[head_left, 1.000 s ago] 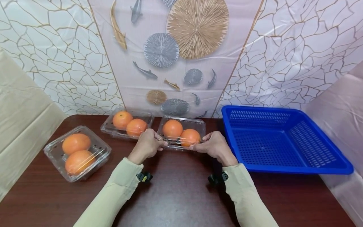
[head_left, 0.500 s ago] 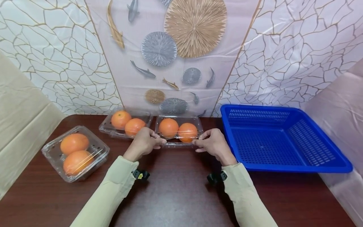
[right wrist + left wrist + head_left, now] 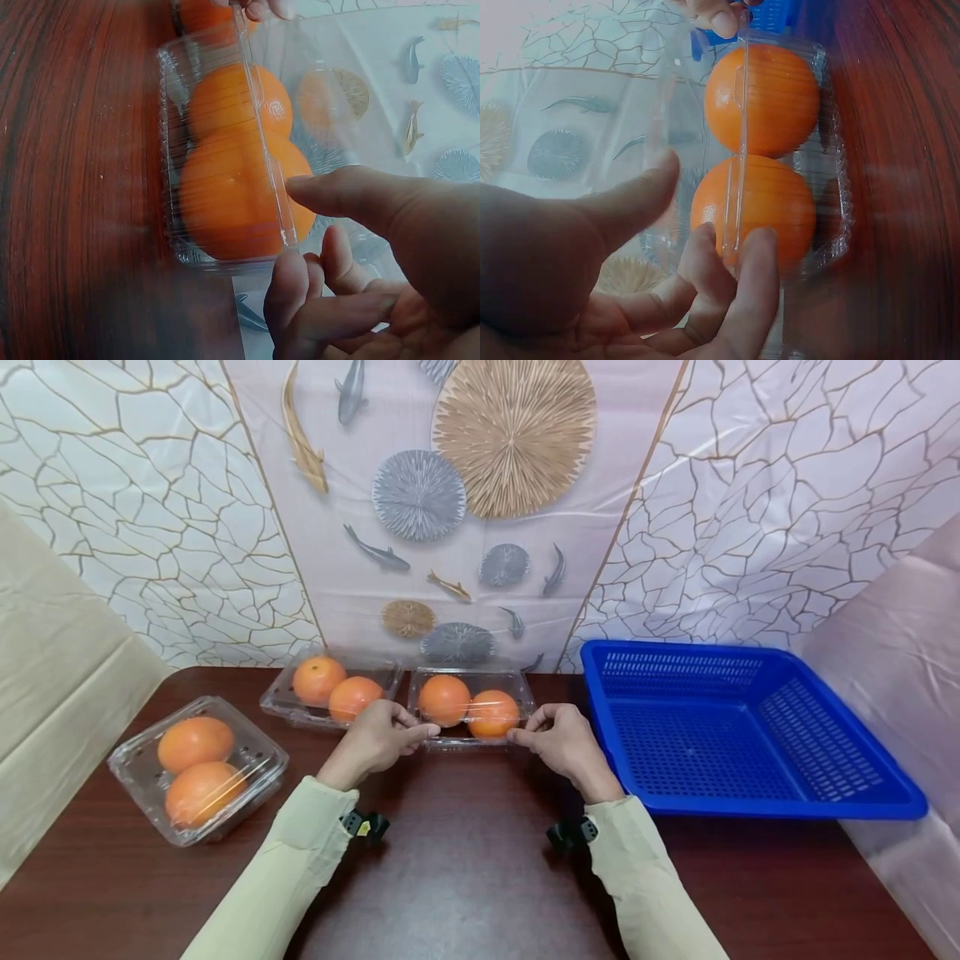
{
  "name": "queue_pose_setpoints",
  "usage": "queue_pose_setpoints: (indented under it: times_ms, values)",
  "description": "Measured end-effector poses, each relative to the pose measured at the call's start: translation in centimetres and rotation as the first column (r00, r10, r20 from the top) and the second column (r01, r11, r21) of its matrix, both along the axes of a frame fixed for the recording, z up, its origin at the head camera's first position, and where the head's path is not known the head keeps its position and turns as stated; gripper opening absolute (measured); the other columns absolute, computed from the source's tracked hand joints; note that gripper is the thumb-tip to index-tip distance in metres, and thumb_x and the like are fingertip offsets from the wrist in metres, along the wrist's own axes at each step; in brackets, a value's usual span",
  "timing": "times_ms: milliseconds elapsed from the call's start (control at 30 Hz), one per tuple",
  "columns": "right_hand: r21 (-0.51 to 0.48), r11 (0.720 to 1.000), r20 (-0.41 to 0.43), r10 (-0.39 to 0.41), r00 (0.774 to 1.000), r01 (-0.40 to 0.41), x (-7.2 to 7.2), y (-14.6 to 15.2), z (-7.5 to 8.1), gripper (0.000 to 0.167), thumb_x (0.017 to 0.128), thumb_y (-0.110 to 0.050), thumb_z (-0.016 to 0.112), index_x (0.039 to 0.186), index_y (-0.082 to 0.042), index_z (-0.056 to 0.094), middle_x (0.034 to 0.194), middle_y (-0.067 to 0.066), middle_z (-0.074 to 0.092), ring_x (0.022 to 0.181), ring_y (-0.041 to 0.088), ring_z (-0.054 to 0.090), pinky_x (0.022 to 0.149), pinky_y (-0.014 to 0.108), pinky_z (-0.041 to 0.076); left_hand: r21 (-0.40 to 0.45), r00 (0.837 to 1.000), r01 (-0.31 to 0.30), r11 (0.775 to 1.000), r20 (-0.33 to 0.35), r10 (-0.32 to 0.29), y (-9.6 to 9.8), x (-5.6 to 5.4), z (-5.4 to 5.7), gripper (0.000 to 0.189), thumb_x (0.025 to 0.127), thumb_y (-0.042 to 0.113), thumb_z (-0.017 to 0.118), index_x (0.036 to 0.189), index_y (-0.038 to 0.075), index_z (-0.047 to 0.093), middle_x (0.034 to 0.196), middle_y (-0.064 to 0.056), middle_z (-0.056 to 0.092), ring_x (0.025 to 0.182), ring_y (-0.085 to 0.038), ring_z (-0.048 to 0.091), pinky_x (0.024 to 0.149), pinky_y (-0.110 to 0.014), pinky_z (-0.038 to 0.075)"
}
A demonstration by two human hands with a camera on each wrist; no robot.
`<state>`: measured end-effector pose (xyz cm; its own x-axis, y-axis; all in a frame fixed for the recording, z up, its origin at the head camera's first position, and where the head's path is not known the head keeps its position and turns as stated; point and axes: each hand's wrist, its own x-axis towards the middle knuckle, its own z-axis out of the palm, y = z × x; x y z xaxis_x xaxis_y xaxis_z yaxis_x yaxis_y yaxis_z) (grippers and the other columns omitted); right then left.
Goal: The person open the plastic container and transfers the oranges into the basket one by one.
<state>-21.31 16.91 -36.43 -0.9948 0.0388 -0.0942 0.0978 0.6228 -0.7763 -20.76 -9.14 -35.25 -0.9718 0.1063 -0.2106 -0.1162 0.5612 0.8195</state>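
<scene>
A clear plastic clamshell container point(image 3: 472, 741) with two oranges point(image 3: 492, 714) stands at the table's back middle. My left hand point(image 3: 378, 735) pinches its front left corner between thumb and fingers; in the left wrist view, fingertips point(image 3: 759, 244) lie at the container's rim. At the front right corner, my right hand point(image 3: 561, 739) pinches the rim; the right wrist view shows the thumb near the edge and curled fingers below. Just left stands another clear clamshell point(image 3: 288, 708) with two oranges, partly behind my left hand. A third clamshell point(image 3: 262, 777) with two oranges sits farther left.
A blue plastic basket point(image 3: 750, 806) with perforated walls stands at the right, close beside my right hand. The dark brown table point(image 3: 465, 868) stretches toward me. A patterned sheet point(image 3: 480, 560) hangs right behind the containers.
Both hands remain at the middle clamshell's front corners. The right fingers have shifted slightly at the corner. The view has moved a little; the other clamshells and basket stay put.
</scene>
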Motion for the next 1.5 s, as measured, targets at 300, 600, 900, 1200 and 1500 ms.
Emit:
queue_pose_setpoints:
  times_ms: [300, 600, 900, 1200, 1500]
  values:
    - [0.037, 0.999, -0.021, 0.017, 1.0, -0.016, -0.1, 0.0, -0.1, 0.028, 0.085, -0.025, 0.085, 0.082, -0.008, 0.063, 0.073, 0.003, 0.059, 0.066, 0.018, 0.053, 0.053, 0.023, 0.043, -0.041, 1.0, 0.009, 0.999, -0.022, -0.01, -0.4, 0.5, 0.2, 0.035, 0.096, 0.037, 0.072, 0.095, 0.002, 0.067, 0.079, -0.009, 0.072, 0.082, -0.03, 0.075, 0.058, -0.024, 0.056]
    - [0.058, 0.998, 0.019, 0.007, 1.0, -0.008, -0.2, 0.1, 0.0, 0.03, 0.086, -0.03, 0.084, 0.084, -0.009, 0.063, 0.072, 0.003, 0.055, 0.065, 0.02, 0.052, 0.051, 0.023, 0.041, 0.015, 1.0, 0.003, 1.0, -0.013, -0.003, -0.6, 0.6, 0.1, 0.036, 0.101, 0.03, 0.067, 0.089, -0.004, 0.067, 0.077, -0.012, 0.07, 0.067, -0.024, 0.074, 0.064, -0.033, 0.066]
    - [0.13, 0.991, 0.011, 0.03, 0.999, -0.032, -0.1, 0.1, 0.3, 0.03, 0.088, -0.032, 0.082, 0.086, -0.009, 0.063, 0.075, 0.005, 0.058, 0.067, 0.021, 0.053, 0.053, 0.023, 0.043, 0.033, 0.997, -0.056, 0.998, 0.045, 0.055, -0.4, 1.2, -0.2, 0.04, 0.103, 0.031, 0.063, 0.09, -0.007, 0.067, 0.067, -0.011, 0.071, 0.057, -0.02, 0.072, 0.062, -0.035, 0.067]
    - [0.202, 0.978, -0.067, 0.071, 0.995, -0.056, 0.1, -0.2, 0.6, 0.028, 0.087, -0.029, 0.083, 0.092, -0.01, 0.064, 0.087, 0.007, 0.065, 0.078, 0.022, 0.057, 0.064, 0.026, 0.048, 0.123, 0.997, -0.064, 0.99, 0.048, 0.059, -0.1, 1.6, -1.7, 0.035, 0.105, 0.026, 0.061, 0.099, -0.009, 0.066, 0.074, -0.015, 0.072, 0.058, -0.016, 0.071, 0.062, -0.032, 0.067]
    - [0.258, 0.964, -0.083, 0.091, 0.992, -0.067, 1.0, -0.3, 1.2, 0.03, 0.086, -0.031, 0.083, 0.095, -0.01, 0.064, 0.093, 0.008, 0.067, 0.083, 0.023, 0.058, 0.07, 0.03, 0.052, 0.421, 0.975, -0.138, 0.896, 0.216, 0.049, 0.4, 1.5, -2.7, 0.041, 0.108, 0.022, 0.053, 0.131, -0.012, 0.05, 0.117, -0.029, 0.063, 0.093, -0.023, 0.074, 0.088, -0.033, 0.065]
